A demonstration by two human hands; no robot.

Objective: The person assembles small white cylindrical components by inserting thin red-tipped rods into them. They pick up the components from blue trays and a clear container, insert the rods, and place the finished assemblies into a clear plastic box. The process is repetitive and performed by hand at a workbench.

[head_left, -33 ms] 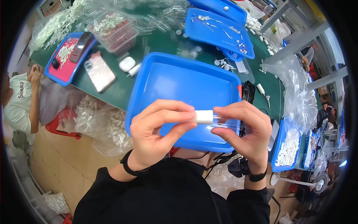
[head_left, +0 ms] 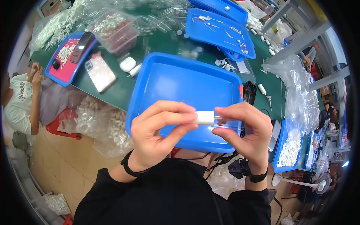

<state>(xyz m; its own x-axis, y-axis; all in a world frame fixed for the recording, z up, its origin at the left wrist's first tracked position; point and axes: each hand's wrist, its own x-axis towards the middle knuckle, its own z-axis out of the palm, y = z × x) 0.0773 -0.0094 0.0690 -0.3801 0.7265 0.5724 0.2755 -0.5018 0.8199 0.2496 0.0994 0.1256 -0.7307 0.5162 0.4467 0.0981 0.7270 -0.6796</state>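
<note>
Between both hands, over a blue tray [head_left: 195, 80], a white cylindrical cap [head_left: 205, 118] lies sideways, with a clear tube [head_left: 221, 121] at its right end. My left hand [head_left: 157, 131] pinches the left part of the cap between thumb and fingers. My right hand [head_left: 247, 127] closes round the clear tube with thumb below and fingers above. Those fingers partly hide the tube, and I cannot tell how far it sits in the cap.
A phone [head_left: 100, 73] and a white earbud case [head_left: 128, 64] lie left of the tray. Behind stand a clear tub [head_left: 114, 33] of small parts and a blue tray [head_left: 221, 32] with thin white pieces. At far left another person [head_left: 22, 97] sits.
My right hand has shifted very slightly at the tube. The left hand and the white cap hold their place.
</note>
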